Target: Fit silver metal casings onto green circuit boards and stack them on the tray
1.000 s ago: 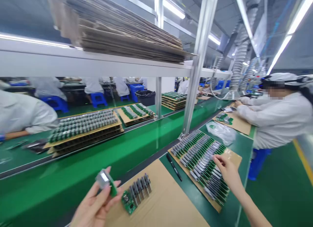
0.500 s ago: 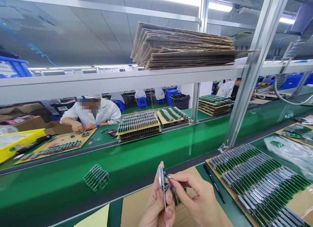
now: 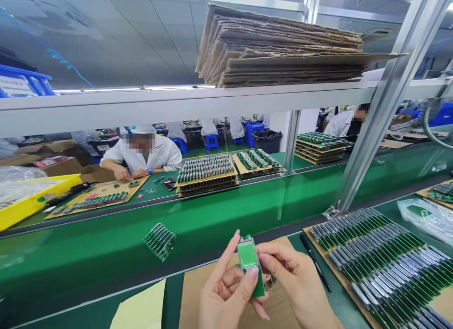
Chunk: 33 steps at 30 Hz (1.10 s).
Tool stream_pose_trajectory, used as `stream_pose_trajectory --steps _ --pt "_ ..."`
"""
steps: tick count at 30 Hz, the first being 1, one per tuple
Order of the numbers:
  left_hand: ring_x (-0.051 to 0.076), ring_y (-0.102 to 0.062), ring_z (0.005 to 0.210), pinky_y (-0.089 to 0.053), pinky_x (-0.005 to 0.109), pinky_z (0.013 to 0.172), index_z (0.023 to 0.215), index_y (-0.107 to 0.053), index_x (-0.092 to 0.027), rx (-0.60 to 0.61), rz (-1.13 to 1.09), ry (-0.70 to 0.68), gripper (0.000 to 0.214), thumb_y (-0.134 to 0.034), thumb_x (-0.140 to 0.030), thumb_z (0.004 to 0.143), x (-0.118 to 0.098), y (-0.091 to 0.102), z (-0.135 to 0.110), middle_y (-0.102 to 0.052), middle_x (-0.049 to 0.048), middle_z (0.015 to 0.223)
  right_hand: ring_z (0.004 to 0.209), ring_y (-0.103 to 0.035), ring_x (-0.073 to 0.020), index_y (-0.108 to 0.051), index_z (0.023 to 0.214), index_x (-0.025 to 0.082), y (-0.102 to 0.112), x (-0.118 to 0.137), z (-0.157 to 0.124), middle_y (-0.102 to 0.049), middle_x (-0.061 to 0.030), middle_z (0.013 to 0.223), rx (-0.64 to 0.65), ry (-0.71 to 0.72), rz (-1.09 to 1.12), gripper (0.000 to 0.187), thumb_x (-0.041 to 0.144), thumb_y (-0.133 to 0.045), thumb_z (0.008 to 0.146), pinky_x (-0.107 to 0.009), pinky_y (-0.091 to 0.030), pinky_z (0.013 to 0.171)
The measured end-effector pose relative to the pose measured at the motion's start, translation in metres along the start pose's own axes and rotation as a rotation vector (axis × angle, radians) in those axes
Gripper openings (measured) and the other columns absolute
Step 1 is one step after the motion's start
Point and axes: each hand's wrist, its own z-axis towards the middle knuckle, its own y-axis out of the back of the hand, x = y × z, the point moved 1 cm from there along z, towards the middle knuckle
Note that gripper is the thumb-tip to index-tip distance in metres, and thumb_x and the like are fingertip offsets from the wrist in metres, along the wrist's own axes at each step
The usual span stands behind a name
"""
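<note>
In my left hand is a small green circuit board with a framed screen, its face turned towards me. The left thumb presses on the screen's lower edge and the fingers curl behind the board. My right hand is closed in a pinch against the board's right edge. Whatever lies between its thumb and forefinger is hidden. Part of another small piece shows behind the board, too covered to make out. Below both hands lies a cardboard sheet.
At right, rows of circuit boards stand on cardboard beside a black pen. A board cluster sits on the green conveyor belt. Yellow paper lies front left. Overhead, a shelf carries stacked cardboard. A co-worker sits opposite.
The board has turned from edge-on so its screen faces me. My right fingers have shifted from its component side to its right edge. The board cluster appears further right as the view shifts.
</note>
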Motion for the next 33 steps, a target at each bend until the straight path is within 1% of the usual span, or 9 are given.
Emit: stream_pose_trajectory --steps 4,9,16,23,26,28,30,32,33 --pt "0.016 -0.062 0.049 -0.055 0.023 0.04 0.131 -0.061 -0.018 -0.111 0.065 -0.106 0.081 -0.087 -0.041 0.058 -0.004 -0.006 -0.01 -0.065 -0.0001 0.056 0.057 -0.057 -0.014 -0.079 0.083 0.02 0.001 0.001 0.003 -0.068 -0.0036 0.065 0.166 -0.153 0.173 0.033 0.051 -0.075 0.074 -0.024 -0.049 0.053" --pt "0.015 -0.062 0.045 -0.055 0.023 0.039 0.127 -0.064 -0.019 -0.153 0.069 -0.094 0.079 -0.088 -0.043 0.056 -0.007 -0.007 -0.015 -0.06 -0.0036 0.053 0.067 -0.057 -0.0153 -0.08 0.087 0.022 0.002 -0.001 0.001 -0.07 -0.0049 0.074 0.201 -0.209 0.187 0.031 0.049 -0.077 0.073 -0.026 -0.048 0.063" --pt "0.016 -0.063 0.046 -0.057 0.025 0.04 0.124 -0.067 -0.021 -0.133 0.058 -0.073 0.076 -0.088 -0.043 0.055 -0.009 -0.005 -0.014 -0.055 -0.0055 0.05 0.05 -0.048 -0.0098 -0.079 0.093 0.02 -0.003 -0.002 -0.003 -0.063 -0.0015 0.061 0.261 -0.29 0.333 0.033 0.048 -0.076 0.075 -0.022 -0.042 0.048" --pt "0.014 -0.061 0.045 -0.057 0.024 0.041 0.122 -0.068 -0.023 -0.118 0.049 -0.045 0.071 -0.088 -0.039 0.056 -0.011 -0.007 -0.019 -0.054 -0.0061 0.051 0.06 -0.055 -0.012 -0.08 0.085 0.02 -0.002 0.002 -0.002 -0.07 -0.0038 0.071 0.183 -0.253 0.231 0.027 0.045 -0.079 0.073 -0.022 -0.048 0.057" --pt "0.015 -0.062 0.048 -0.058 0.025 0.044 0.121 -0.069 -0.024 -0.145 0.055 -0.083 0.065 -0.086 -0.038 0.06 -0.013 -0.005 -0.017 -0.058 -0.005 0.053 0.061 -0.06 -0.0142 -0.079 0.082 0.021 0.0 0.002 -0.002 -0.072 -0.0042 0.072 0.114 -0.188 0.091 0.027 0.047 -0.076 0.075 -0.023 -0.051 0.059" --pt "0.015 -0.063 0.054 -0.059 0.025 0.05 0.123 -0.067 -0.025 -0.192 0.073 -0.14 0.061 -0.082 -0.037 0.066 -0.012 -0.002 -0.014 -0.063 -0.0034 0.058 0.071 -0.067 -0.0177 -0.079 0.084 0.022 0.005 0.004 -0.002 -0.076 -0.0052 0.08 0.045 -0.126 -0.011 0.026 0.047 -0.074 0.078 -0.024 -0.055 0.067" --pt "0.014 -0.063 0.059 -0.06 0.024 0.057 0.124 -0.067 -0.027 -0.205 0.12 -0.193 0.056 -0.079 -0.035 0.07 -0.008 0.0 -0.01 -0.066 -0.0024 0.064 0.092 -0.07 -0.0223 -0.079 0.086 0.024 0.009 0.008 -0.004 -0.077 -0.0066 0.097 0.035 -0.094 -0.044 0.025 0.047 -0.072 0.079 -0.026 -0.055 0.081" --pt "0.013 -0.06 0.057 -0.058 0.023 0.058 0.122 -0.068 -0.028 -0.133 0.195 -0.196 0.049 -0.075 -0.034 0.074 0.0 0.001 -0.008 -0.065 -0.0025 0.064 0.11 -0.065 -0.0259 -0.079 0.083 0.024 0.011 0.01 -0.006 -0.075 -0.0075 0.111 0.077 -0.096 -0.04 0.024 0.046 -0.072 0.079 -0.028 -0.052 0.092" --pt "0.012 -0.06 0.056 -0.057 0.023 0.058 0.122 -0.068 -0.029 -0.076 0.243 -0.185 0.046 -0.073 -0.033 0.076 0.006 0.001 -0.008 -0.065 -0.0024 0.064 0.112 -0.065 -0.0268 -0.079 0.081 0.024 0.012 0.01 -0.008 -0.074 -0.0077 0.113 0.085 -0.102 -0.041 0.024 0.046 -0.072 0.079 -0.029 -0.052 0.094"
